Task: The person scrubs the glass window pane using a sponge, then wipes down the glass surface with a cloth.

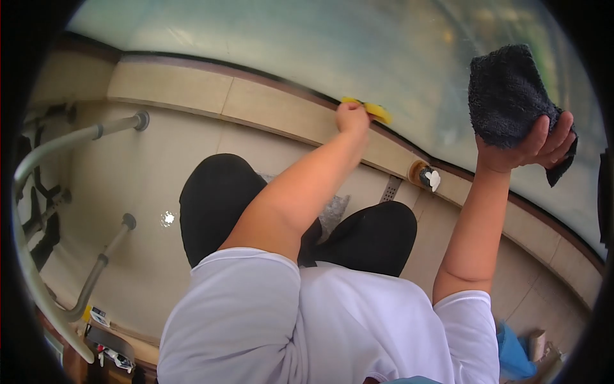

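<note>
My left hand (354, 118) reaches forward to the bottom edge of a large frosted glass pane (307, 38). Its fingers are closed on a small yellow sponge-like piece (378, 113) at the dark strip where glass meets ledge; a dark bit shows beside the fingers, too small to name. Higher up on the right, my right hand (534, 144) grips a dark grey terry cloth (508, 93) against or just in front of the pane; I cannot tell which. One corner of the cloth hangs below the fingers. Part of the right palm is hidden behind it.
A tiled ledge (173, 83) runs beneath the pane. On it stands a small brown container with a dark and white top (425, 176). Metal grab rails (77, 137) curve at left. A slotted plate (390, 190) lies between ledge and knees. A blue bag (511, 355) sits lower right.
</note>
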Demonstrator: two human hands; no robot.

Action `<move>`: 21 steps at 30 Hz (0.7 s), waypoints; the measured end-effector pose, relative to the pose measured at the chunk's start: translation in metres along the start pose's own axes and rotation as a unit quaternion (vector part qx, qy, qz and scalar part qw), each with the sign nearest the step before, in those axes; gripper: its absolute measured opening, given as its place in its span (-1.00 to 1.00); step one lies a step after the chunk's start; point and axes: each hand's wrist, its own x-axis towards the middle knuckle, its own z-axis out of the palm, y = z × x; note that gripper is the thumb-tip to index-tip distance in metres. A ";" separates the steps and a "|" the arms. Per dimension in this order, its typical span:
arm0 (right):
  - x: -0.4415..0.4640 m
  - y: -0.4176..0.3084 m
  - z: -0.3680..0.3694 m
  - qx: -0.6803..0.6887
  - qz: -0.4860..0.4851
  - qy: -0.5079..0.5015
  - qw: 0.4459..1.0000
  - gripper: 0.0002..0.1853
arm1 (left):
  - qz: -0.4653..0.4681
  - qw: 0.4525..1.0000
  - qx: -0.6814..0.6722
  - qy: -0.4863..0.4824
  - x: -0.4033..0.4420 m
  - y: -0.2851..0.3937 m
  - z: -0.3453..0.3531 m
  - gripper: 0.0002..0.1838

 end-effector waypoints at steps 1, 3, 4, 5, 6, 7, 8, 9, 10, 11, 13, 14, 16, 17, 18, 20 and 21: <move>0.000 -0.002 0.002 -0.001 0.014 0.007 1.000 -0.20 | -0.015 0.999 -0.032 -0.014 -0.015 0.000 0.008 -0.87; 0.000 -0.006 0.005 -0.009 0.042 0.019 0.999 -0.27 | -0.029 0.996 -0.073 -0.031 -0.026 0.000 0.017 -0.81; -0.001 -0.005 0.004 -0.004 0.043 0.014 0.999 -0.27 | -0.009 1.000 -0.015 -0.013 -0.020 -0.004 0.014 -0.83; -0.002 -0.004 0.002 0.002 0.045 0.010 0.999 -0.28 | 0.012 0.999 0.044 0.004 -0.007 -0.009 0.004 -0.85; -0.002 -0.005 0.002 0.008 0.047 0.009 0.999 -0.28 | 0.036 0.994 0.102 0.022 0.007 -0.010 -0.005 -0.86; -0.001 -0.005 0.004 0.004 0.048 0.018 0.999 -0.29 | 0.046 0.998 0.020 0.033 0.013 0.000 -0.009 -0.87; -0.002 -0.005 0.005 0.002 0.049 0.024 0.999 -0.30 | 0.044 0.998 0.030 0.022 0.011 -0.001 -0.006 -0.85; -0.002 -0.006 0.007 0.002 0.048 0.029 0.998 -0.30 | 0.039 0.998 0.040 0.013 0.005 -0.007 0.000 -0.82; -0.002 -0.006 0.009 0.005 0.046 0.037 0.998 -0.31 | 0.034 0.998 0.050 0.005 -0.006 -0.009 0.007 -0.80; -0.003 -0.006 0.010 0.007 0.046 0.043 0.998 -0.32 | 0.021 0.999 0.020 -0.019 -0.017 -0.015 0.018 -0.80; -0.005 -0.005 0.008 0.015 0.048 0.039 0.998 -0.33 | 0.039 0.998 0.018 -0.035 -0.015 -0.018 0.014 -0.87; -0.005 -0.005 0.006 0.020 0.049 0.031 0.998 -0.33 | 0.048 0.998 0.018 -0.044 -0.012 -0.018 0.010 -0.90; -0.005 -0.005 0.004 0.017 0.048 0.025 0.998 -0.33 | 0.028 0.999 0.035 -0.005 0.004 -0.012 0.000 -0.87; -0.004 -0.005 0.005 0.010 0.045 0.025 0.999 -0.34 | 0.013 1.000 0.000 0.003 0.010 -0.008 -0.001 -0.86; -0.004 -0.005 0.006 0.005 0.042 0.025 0.999 -0.34 | -0.004 0.999 -0.035 0.013 0.014 -0.007 -0.001 -0.85; -0.004 -0.007 0.011 0.012 0.049 0.046 0.998 -0.35 | -0.013 0.999 -0.037 0.005 -0.003 -0.003 0.009 -0.82; -0.004 -0.007 0.010 0.015 0.052 0.046 0.997 -0.36 | -0.016 0.999 -0.050 -0.002 -0.013 0.000 0.012 -0.82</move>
